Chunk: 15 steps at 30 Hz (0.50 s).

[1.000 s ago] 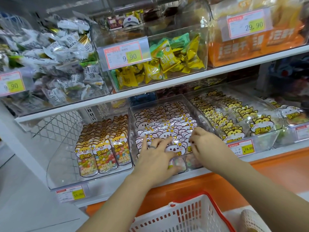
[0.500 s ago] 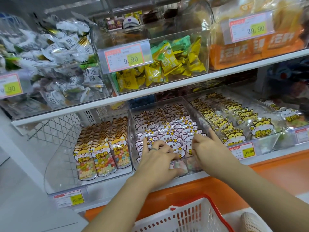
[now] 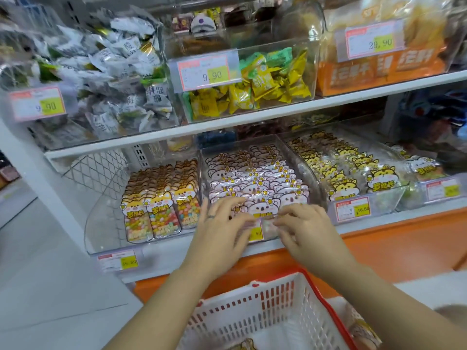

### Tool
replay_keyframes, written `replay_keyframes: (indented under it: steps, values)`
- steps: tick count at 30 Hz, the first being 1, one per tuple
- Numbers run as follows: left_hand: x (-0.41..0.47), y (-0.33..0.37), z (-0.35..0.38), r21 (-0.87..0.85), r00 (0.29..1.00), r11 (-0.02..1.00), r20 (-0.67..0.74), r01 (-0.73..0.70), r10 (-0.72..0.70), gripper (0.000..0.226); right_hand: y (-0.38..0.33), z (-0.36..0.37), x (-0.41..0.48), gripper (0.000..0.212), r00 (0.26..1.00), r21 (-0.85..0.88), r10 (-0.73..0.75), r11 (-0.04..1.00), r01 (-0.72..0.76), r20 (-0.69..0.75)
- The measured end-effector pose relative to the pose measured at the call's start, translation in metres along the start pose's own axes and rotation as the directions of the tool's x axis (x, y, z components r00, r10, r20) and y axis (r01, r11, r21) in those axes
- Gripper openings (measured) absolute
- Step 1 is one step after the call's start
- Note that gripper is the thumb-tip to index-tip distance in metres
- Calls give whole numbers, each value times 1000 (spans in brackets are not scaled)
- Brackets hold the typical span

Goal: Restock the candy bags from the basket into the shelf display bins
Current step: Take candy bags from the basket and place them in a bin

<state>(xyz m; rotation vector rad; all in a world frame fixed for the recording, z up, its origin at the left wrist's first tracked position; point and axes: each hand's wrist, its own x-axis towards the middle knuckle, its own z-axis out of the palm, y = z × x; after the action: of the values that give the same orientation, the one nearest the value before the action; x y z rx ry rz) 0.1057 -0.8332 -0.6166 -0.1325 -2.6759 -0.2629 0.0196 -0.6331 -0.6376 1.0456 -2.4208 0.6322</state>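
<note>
Pink cartoon candy bags (image 3: 252, 178) fill the clear middle bin (image 3: 307, 170) on the lower shelf in upright rows. My left hand (image 3: 222, 228) rests with spread, nearly straight fingers on the front row of these bags. To its right, my right hand (image 3: 305, 231) has loosely bent fingers whose tips touch the front bag at the bin's front edge. Neither hand lifts a bag. The white basket (image 3: 252, 306) with a red rim sits below my arms; one bag (image 3: 246, 346) peeks out at its bottom.
A bin of orange fox candy bags (image 3: 161, 198) stands to the left, with free room on its left side. A bin of yellow candy bags (image 3: 348, 173) stands to the right. The upper shelf (image 3: 278, 114) overhangs with bins of wrapped sweets. An orange ledge (image 3: 404, 243) runs below.
Both hands have drawn back from deeper in the pink bags to the front row at the bin's edge. The right hand's fingers bent inward.
</note>
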Motion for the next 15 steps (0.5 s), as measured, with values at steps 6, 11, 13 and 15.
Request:
replay_keyframes:
  steps: [6,11,13,15]
  values:
    - [-108,-13,23,-103,991,988,-44,119,-124,21,-41,41,-68,21,907,161,-25,986,-47,421]
    - [-198,-26,71,-179,852,856,317,484,-416,22,-53,94,-123,22,633,101,62,971,-217,771]
    - [-227,-36,95,-109,734,796,477,595,-484,21,-46,115,-142,23,518,72,100,951,-301,850]
    - [-250,-46,118,-9,589,751,628,660,-510,21,-39,136,-158,26,415,32,115,943,-331,902]
